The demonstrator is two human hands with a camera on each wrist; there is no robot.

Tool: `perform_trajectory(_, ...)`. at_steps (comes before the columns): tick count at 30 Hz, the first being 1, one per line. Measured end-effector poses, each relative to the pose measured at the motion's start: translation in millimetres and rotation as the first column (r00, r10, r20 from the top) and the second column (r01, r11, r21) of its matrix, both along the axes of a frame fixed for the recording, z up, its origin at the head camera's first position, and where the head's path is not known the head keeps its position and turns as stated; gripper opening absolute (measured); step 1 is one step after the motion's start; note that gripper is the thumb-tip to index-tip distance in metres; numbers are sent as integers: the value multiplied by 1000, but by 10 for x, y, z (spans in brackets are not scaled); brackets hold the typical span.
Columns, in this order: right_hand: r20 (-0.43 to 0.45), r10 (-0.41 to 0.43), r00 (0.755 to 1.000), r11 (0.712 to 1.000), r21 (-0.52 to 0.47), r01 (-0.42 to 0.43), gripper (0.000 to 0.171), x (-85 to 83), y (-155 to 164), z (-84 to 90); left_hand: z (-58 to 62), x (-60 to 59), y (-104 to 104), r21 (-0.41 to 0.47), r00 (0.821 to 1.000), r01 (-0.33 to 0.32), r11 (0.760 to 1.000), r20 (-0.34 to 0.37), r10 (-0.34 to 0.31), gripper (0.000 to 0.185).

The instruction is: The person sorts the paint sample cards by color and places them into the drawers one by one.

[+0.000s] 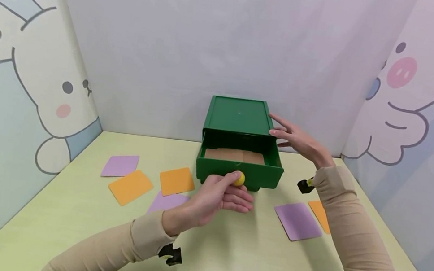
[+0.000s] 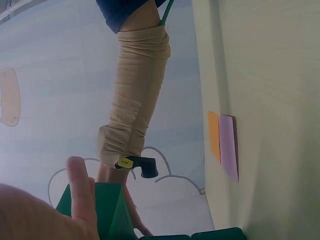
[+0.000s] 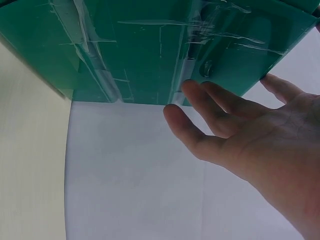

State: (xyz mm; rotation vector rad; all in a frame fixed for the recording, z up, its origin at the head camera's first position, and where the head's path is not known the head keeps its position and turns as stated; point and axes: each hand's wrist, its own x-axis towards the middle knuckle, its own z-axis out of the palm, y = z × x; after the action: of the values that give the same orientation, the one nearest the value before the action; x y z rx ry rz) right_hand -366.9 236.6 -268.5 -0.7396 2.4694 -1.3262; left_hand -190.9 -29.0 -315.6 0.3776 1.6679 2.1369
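A green box (image 1: 240,115) stands at the back of the table, and its drawer (image 1: 266,176) is pulled partway out toward me. Inside the drawer shows a brown cardboard-like piece (image 1: 234,155). My left hand (image 1: 211,196) pinches the round yellow knob (image 1: 241,180) on the drawer front between thumb and index finger, the other fingers extended below it. Against the right side of the box, my right hand (image 1: 299,142) has its fingers spread, with fingertips at the top edge. In the right wrist view those fingers (image 3: 192,132) lie along the green side wall.
Left of the box lie purple cards (image 1: 120,166) and orange cards (image 1: 131,188). Another purple card (image 1: 298,221) and an orange card (image 1: 319,215) are on the right. A pale wall (image 1: 149,55) rises behind, with cartoon-printed panels (image 1: 410,87) at both sides.
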Motion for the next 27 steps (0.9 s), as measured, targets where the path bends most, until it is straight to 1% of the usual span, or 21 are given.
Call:
perform_trajectory(6, -1, 2, 1000, 1000, -7, -2, 67, 4, -6, -19, -5, -55, 10, 10, 1000, -5, 1000, -13, 5, 48)
perform_trajectory(16, -1, -5, 1000, 1000, -4, 5, 68, 10, -7, -13, 14, -194, 35, 16, 999, -48, 999, -23, 48, 43)
perform_trajectory(27, 2, -9, 1000, 1000, -3, 9, 68, -6, -10, -16, 9, -380, 42, 15, 997, -74, 997, -25, 74, 49)
